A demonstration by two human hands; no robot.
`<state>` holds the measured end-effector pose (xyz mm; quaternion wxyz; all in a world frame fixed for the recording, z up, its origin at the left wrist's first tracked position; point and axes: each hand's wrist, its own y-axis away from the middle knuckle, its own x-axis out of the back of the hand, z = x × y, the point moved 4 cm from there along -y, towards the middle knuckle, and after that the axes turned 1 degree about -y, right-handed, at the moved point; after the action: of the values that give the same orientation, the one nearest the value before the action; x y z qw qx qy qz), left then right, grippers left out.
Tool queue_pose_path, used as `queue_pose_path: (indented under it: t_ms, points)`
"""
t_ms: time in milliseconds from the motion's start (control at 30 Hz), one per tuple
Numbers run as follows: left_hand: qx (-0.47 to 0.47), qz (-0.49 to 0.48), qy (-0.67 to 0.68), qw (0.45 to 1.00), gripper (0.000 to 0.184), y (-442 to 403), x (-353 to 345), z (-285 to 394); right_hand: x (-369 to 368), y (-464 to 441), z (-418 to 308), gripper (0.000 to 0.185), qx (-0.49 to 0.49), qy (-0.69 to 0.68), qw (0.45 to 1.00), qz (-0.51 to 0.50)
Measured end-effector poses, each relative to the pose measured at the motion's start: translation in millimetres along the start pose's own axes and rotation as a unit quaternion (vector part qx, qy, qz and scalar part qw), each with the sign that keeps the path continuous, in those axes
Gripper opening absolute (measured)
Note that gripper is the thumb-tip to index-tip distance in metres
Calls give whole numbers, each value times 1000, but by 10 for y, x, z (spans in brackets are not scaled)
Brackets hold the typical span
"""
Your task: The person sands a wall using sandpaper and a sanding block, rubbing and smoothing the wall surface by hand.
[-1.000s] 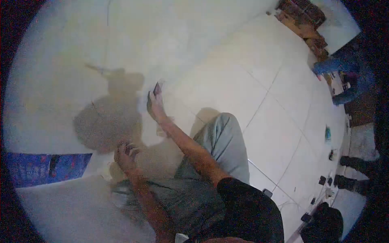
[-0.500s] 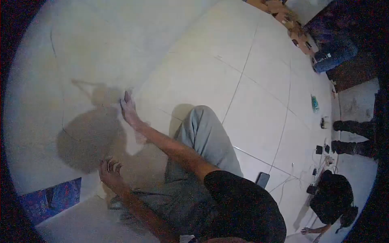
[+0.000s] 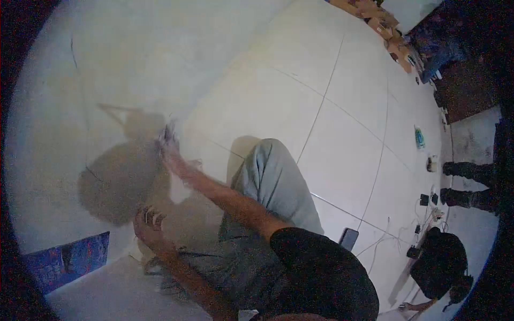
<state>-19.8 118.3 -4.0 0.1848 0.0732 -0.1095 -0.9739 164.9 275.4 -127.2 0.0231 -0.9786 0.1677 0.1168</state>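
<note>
My right hand is up against the pale wall, low down near where it meets the floor. Motion smears its fingers, so I cannot make out whether they hold anything. Below it in the view, my left hand hovers in front of the wall with its fingers loosely curled and apart. Nothing shows in it. A round dark shadow falls on the wall beside both hands. My bent knee in grey trousers is close to my right forearm.
A phone lies on the tiled floor behind my arm. A blue printed panel is at lower left. Cables and black adapters, a green packet and cardboard lie farther off. Other people are at right.
My right hand shows more motion blur than before and stays by the same patch of wall. My left hand keeps nearly the same pose. The whole view has shifted slightly.
</note>
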Motion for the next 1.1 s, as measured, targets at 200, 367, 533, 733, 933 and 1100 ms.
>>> queue_pose_path:
  t_ms: [200, 367, 533, 733, 933, 1100]
  points:
    - [-80, -68, -105, 989, 37, 33, -128, 45, -54, 206, -387, 82, -8, -99, 995, 0]
    - [78, -5, -9, 997, 38, -61, -103, -77, -300, 447, -162, 76, 36, -138, 987, -70]
    - [6, -1, -42, 999, 36, 227, -236, 221, 151, -133, -23, 68, 19, 19, 1000, 2]
    - [55, -64, -103, 991, 37, -392, 128, -236, -119, 319, -233, 71, 108, 96, 989, -26]
    - [-104, -140, -230, 957, 41, -10, -65, 124, -146, 424, -336, 71, 114, 116, 986, -26]
    - [-77, -123, -167, 975, 45, -21, -57, 128, -210, 435, -404, 72, 120, 129, 984, -30]
